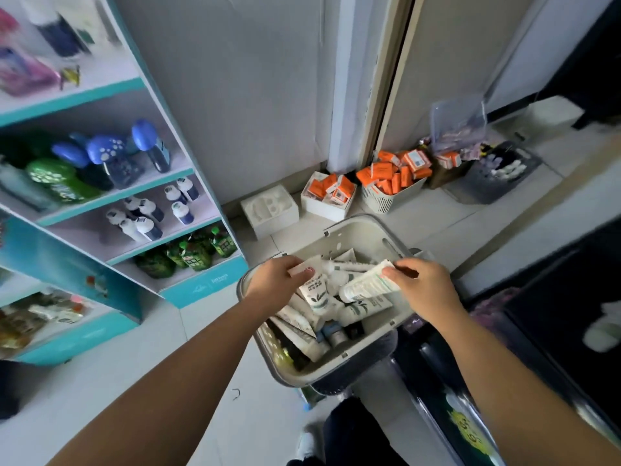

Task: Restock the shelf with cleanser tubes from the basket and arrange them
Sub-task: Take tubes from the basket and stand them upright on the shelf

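A grey basket [356, 230] stands on a stool in front of me, filled with several white cleanser tubes. My left hand [272, 280] reaches over the basket's left rim and pinches the flat end of one white tube [314, 290] with a leaf print. My right hand [421, 284] grips the crimped end of another white tube [364, 285] that lies across the pile. The teal shelf unit [117, 196] stands to the left, its tiers holding bottles and pouches.
Boxes and a small basket of orange packs [389, 178] sit on the floor by the wall, beside a white foam tray [268, 210]. A dark crate [497, 176] stands at the back right. A dark counter edge [537, 297] runs along the right.
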